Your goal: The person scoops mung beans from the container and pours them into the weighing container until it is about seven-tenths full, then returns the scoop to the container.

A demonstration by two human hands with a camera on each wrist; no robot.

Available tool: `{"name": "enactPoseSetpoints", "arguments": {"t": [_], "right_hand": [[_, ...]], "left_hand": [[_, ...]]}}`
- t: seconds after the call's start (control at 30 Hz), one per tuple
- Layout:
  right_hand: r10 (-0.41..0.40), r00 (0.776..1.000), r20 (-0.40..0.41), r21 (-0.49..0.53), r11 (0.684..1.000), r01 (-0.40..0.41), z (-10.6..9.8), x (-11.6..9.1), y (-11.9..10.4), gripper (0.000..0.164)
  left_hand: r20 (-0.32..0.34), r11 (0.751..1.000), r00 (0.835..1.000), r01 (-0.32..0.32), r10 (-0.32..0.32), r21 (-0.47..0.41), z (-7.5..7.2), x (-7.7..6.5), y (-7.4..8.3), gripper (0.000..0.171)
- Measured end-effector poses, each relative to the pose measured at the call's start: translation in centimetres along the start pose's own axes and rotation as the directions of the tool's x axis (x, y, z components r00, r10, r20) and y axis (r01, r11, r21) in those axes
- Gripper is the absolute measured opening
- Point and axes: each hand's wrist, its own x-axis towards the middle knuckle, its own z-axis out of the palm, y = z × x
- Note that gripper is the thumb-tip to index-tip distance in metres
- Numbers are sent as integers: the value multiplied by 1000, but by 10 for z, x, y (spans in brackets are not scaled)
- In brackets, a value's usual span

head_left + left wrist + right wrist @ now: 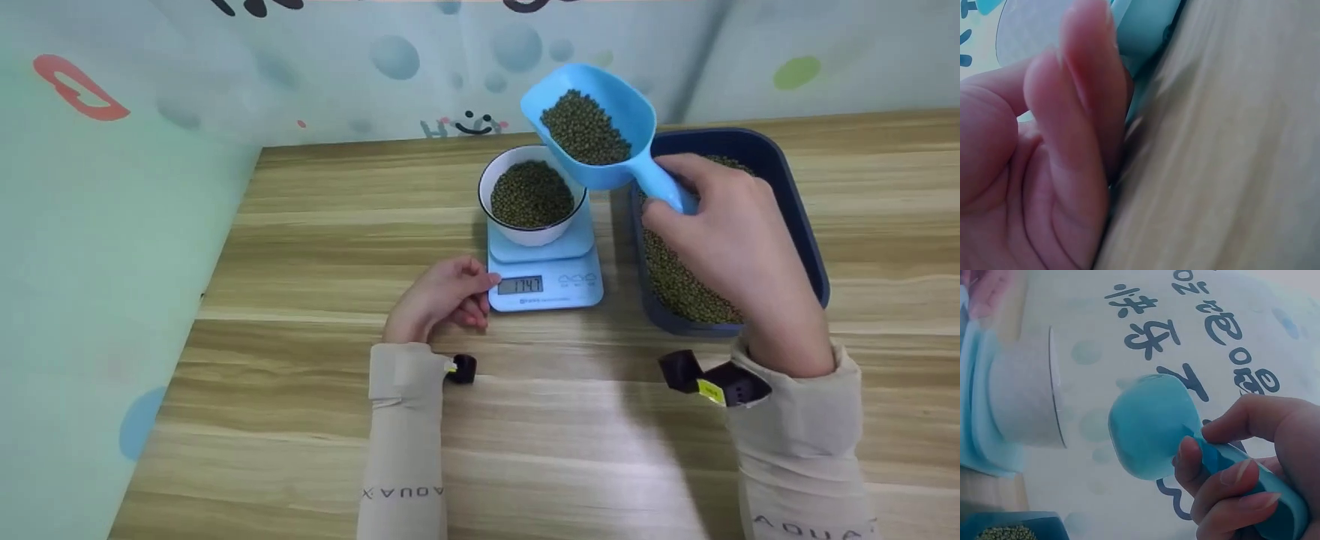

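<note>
My right hand [724, 217] grips the handle of a light blue scoop [641, 142], with fingers wrapped round it. Dark green mung beans [589, 131] lie in the scoop, which is raised beside and partly over the right rim of a white bowl [531, 234]. That bowl has a dark rim, holds more of the beans and stands on a light blue kitchen scale [546, 306]. The display [520, 284] reads 174.7. My left hand [446, 292] rests on the table at the scale's left edge, thumb tip touching it and fingers loosely bent.
A dark blue tub [814, 262] of beans stands right of the scale, under my right hand and forearm. Behind the wooden table [300, 247] rises a printed backdrop [322, 75]. Small black devices [739, 385] are strapped at both sleeve cuffs.
</note>
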Motion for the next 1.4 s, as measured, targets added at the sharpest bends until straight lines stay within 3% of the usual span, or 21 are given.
{"name": "enactPoseSetpoints", "arguments": {"t": [0.27,0.53,0.87,1.4], "right_hand": [[-52,999,1,-78,996,52,-7,0,8,40],[-74,997,11,-102,992,74,-9,-2,9,39],[-161,987,-18,-137,978,157,-4,-4,7,38],[-173,984,-52,-151,975,163,-3,-8,4,39]], "left_hand": [[-3,1000,1000,-1,1,22,0,-6,8,24],[-18,999,1000,-7,8,43,3,-8,14,24],[-9,996,1000,-28,28,79,1,-6,16,27],[-8,998,1000,-10,11,69,-1,-9,16,27]]}}
